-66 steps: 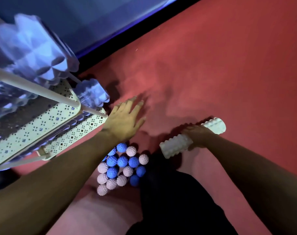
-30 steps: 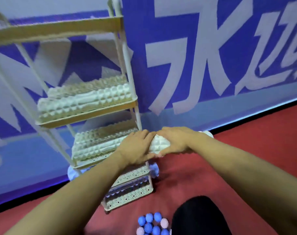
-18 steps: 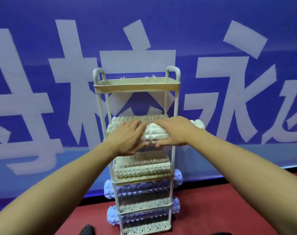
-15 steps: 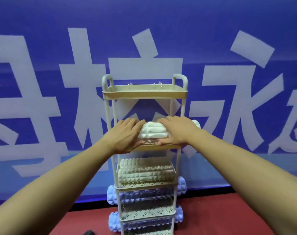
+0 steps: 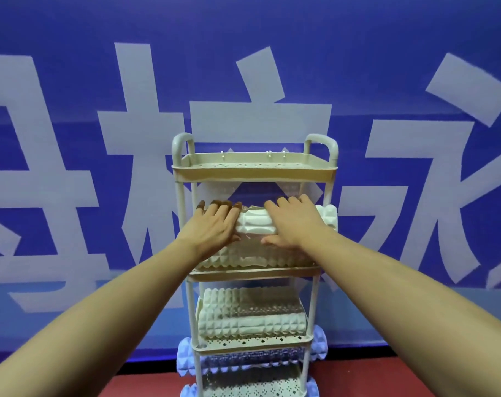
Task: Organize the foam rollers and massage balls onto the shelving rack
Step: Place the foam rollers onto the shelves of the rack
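Note:
A tall cream shelving rack (image 5: 253,174) stands against a blue wall. Both my hands rest on a white ridged foam roller (image 5: 256,223) lying on top of other white rollers (image 5: 243,260) on the second shelf. My left hand (image 5: 212,227) covers its left end, my right hand (image 5: 293,222) its right part, and the roller's right tip sticks out past the rack post. The third shelf holds more white rollers (image 5: 250,316). Blue rollers (image 5: 186,358) fill the lower shelves. The top shelf looks bare. No massage balls are in view.
The blue wall banner (image 5: 71,138) with large white characters runs right behind the rack. A strip of red floor (image 5: 146,386) shows at the bottom on both sides of the rack.
I lifted the white roller from the floor, joined both hands on it and brought it up to the second shelf, where it now lies on the other rollers. The view rose from the floor.

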Action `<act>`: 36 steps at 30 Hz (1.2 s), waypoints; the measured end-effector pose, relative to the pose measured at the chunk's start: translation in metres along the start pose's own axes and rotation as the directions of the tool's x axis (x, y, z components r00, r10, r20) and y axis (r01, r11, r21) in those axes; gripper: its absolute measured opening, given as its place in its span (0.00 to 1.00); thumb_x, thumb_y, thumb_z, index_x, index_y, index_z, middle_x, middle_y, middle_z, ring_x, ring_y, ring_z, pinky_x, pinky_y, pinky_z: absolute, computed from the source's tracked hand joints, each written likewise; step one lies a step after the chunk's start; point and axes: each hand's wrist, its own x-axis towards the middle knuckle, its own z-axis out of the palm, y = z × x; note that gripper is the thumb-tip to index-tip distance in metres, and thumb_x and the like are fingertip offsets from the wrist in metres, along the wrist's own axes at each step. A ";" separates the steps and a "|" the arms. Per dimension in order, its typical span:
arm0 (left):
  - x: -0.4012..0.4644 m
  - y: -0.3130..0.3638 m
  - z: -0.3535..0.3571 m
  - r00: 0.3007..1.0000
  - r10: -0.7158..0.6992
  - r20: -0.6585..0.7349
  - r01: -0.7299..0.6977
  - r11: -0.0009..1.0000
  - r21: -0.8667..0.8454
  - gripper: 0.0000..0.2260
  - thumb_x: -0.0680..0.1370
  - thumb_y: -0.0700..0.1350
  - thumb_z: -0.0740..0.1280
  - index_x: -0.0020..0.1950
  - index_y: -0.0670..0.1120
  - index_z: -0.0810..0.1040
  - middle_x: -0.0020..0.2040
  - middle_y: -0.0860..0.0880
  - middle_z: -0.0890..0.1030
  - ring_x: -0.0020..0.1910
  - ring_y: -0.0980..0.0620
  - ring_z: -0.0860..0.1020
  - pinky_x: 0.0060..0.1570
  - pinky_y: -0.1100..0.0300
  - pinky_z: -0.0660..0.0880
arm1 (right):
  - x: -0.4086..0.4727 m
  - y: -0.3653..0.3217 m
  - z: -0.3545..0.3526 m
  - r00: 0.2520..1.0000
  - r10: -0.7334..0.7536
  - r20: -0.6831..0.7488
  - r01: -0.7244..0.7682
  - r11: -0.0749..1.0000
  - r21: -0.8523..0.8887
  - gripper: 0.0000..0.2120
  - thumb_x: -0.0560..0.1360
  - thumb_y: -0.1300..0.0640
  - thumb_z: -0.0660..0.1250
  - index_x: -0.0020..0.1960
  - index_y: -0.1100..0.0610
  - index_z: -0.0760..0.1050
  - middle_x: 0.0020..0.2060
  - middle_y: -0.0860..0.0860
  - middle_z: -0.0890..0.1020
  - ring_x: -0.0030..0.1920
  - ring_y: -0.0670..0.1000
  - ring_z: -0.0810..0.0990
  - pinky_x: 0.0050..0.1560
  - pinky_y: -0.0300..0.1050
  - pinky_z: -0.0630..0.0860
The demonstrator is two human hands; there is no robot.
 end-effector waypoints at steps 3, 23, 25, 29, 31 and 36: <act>0.011 0.000 0.002 0.997 -0.007 0.074 0.011 0.999 -0.050 0.35 0.82 0.63 0.51 0.81 0.44 0.45 0.77 0.40 0.61 0.77 0.37 0.58 0.74 0.32 0.51 | 0.002 -0.004 0.003 1.000 0.020 0.002 -0.020 0.999 -0.038 0.36 0.72 0.31 0.65 0.71 0.53 0.65 0.65 0.56 0.75 0.64 0.59 0.75 0.66 0.58 0.64; 0.017 0.006 0.024 0.977 -0.057 0.207 0.110 0.960 -0.256 0.28 0.84 0.57 0.48 0.82 0.53 0.41 0.82 0.52 0.47 0.81 0.46 0.46 0.77 0.38 0.40 | 0.030 0.016 0.053 0.976 0.000 0.219 -0.063 0.957 0.284 0.38 0.80 0.40 0.62 0.82 0.44 0.44 0.81 0.51 0.53 0.80 0.56 0.53 0.79 0.58 0.48; 0.015 0.009 0.028 0.976 -0.071 0.206 0.132 0.945 -0.299 0.29 0.83 0.58 0.47 0.82 0.52 0.40 0.82 0.51 0.45 0.81 0.47 0.44 0.77 0.40 0.39 | 0.028 0.014 0.059 0.986 0.002 0.168 -0.057 0.945 0.323 0.37 0.81 0.42 0.60 0.81 0.43 0.42 0.81 0.50 0.52 0.80 0.55 0.53 0.79 0.55 0.50; 0.009 0.014 0.032 0.983 -0.111 0.143 0.149 0.944 -0.293 0.30 0.83 0.61 0.46 0.82 0.49 0.48 0.82 0.48 0.48 0.81 0.47 0.45 0.77 0.41 0.39 | 0.025 0.009 0.065 0.989 0.046 0.138 -0.089 0.943 0.320 0.33 0.80 0.40 0.57 0.81 0.45 0.51 0.80 0.51 0.57 0.78 0.56 0.59 0.76 0.58 0.61; 0.004 0.021 0.033 0.983 -0.147 0.111 0.173 0.942 -0.286 0.30 0.83 0.62 0.46 0.82 0.49 0.51 0.81 0.45 0.55 0.81 0.44 0.49 0.78 0.41 0.42 | 0.019 0.005 0.062 0.988 0.080 0.130 -0.113 0.955 0.275 0.27 0.80 0.38 0.55 0.73 0.50 0.68 0.71 0.54 0.73 0.68 0.58 0.73 0.65 0.56 0.73; -0.025 0.043 0.031 0.963 -0.256 -0.087 0.220 0.928 -0.299 0.26 0.82 0.61 0.49 0.73 0.47 0.66 0.71 0.45 0.71 0.72 0.43 0.67 0.76 0.42 0.57 | -0.021 -0.009 0.065 0.979 0.056 -0.194 0.007 0.950 0.312 0.23 0.82 0.41 0.55 0.71 0.52 0.70 0.63 0.52 0.77 0.63 0.56 0.75 0.63 0.53 0.70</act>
